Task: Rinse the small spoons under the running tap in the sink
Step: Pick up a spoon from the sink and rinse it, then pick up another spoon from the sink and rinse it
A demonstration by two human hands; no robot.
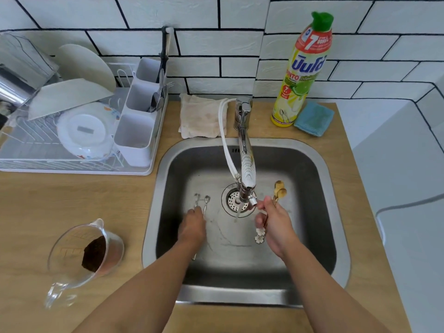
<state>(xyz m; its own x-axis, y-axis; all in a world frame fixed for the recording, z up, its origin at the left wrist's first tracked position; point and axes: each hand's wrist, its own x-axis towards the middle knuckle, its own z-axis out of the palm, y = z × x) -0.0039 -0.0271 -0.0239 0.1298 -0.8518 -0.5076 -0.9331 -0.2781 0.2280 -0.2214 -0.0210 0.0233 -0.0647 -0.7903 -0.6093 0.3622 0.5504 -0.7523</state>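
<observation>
- Holding gold spoons (280,192) in my right hand (276,222), bowls pointing away, just right of the tap stream (237,210)
- Left hand (193,225) gripping silver spoons (201,203), farther left of it

Sink (322,179): tap (246,169) and hose (227,150) overhang the centre; bare floor open in front, between both hands.

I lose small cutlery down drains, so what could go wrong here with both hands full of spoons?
The gold spoons sit loosely bunched in the right hand; one may slip out. The left hand holds silver spoons beside the stream, not under it, so they might stay unrinsed.
</observation>
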